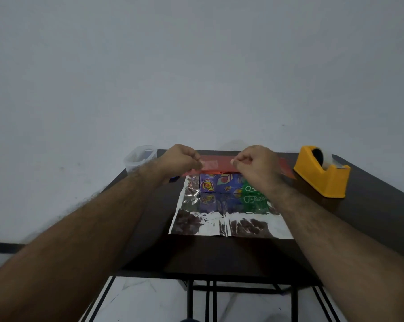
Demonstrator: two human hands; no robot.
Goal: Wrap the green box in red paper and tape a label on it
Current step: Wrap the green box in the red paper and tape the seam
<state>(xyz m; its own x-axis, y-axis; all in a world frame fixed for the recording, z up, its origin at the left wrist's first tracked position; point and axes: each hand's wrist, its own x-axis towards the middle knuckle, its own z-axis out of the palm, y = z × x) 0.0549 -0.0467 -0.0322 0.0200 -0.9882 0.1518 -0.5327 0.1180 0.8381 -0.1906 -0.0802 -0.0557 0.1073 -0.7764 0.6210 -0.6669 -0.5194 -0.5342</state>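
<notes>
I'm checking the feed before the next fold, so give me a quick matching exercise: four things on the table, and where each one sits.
Things:
1. tape dispenser
2. clear container
3. box
4. left hand

Places or states:
A. far left corner of the table
B. on the wrapping paper, which lies shiny side up, mid-table
C. pinching one end of a strip of tape above the box
D. right side of the table, yellow

Pairs: 1-D, 2-A, 3-B, 4-C

The right hand pinches the strip's other end.
</notes>
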